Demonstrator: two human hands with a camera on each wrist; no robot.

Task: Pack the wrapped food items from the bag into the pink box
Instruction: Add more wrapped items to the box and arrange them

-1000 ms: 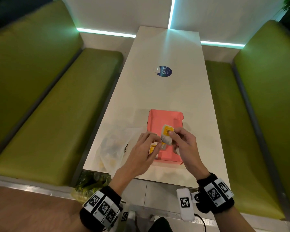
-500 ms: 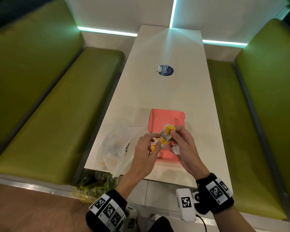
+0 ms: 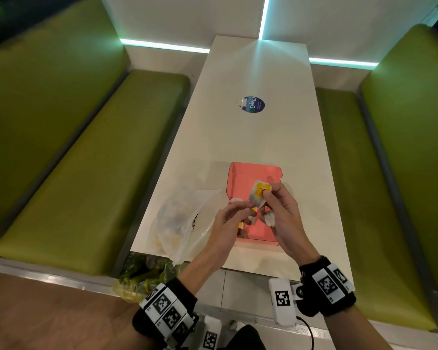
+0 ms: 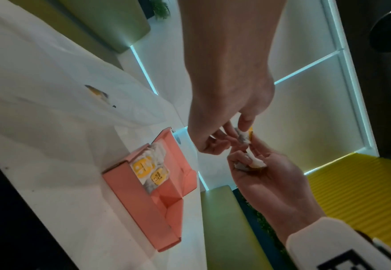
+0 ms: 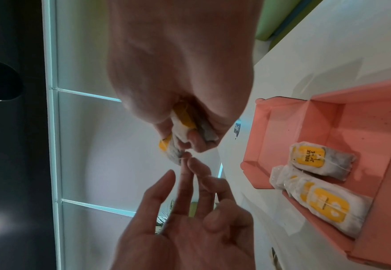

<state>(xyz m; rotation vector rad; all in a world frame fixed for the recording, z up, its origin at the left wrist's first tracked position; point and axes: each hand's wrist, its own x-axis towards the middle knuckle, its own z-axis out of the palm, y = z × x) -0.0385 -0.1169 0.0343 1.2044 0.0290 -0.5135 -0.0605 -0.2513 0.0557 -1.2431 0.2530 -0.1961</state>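
The open pink box (image 3: pixel 253 173) lies on the white table near its front edge and holds several white wrapped packets with yellow labels (image 5: pixel 321 162) (image 4: pixel 148 169). Above the box, my right hand (image 3: pixel 266 195) grips one such packet (image 3: pixel 259 195) between thumb and forefinger. It keeps a second packet (image 3: pixel 269 218) tucked under its lower fingers. My left hand (image 3: pixel 248 205) pinches the lower corner of the upper packet (image 4: pixel 244 135). The translucent plastic bag (image 3: pixel 180 223) lies crumpled left of the box, with yellow-labelled items faintly showing inside.
A round blue sticker (image 3: pixel 252 105) sits mid-table beyond the box. Green benches (image 3: pixel 91 160) flank the table on both sides. A bag of green leaves (image 3: pixel 142 276) lies below the table's near left corner.
Both hands stay over the box on the same packet. The packet has tilted and risen slightly, and the left fingers have moved to its lower corner.
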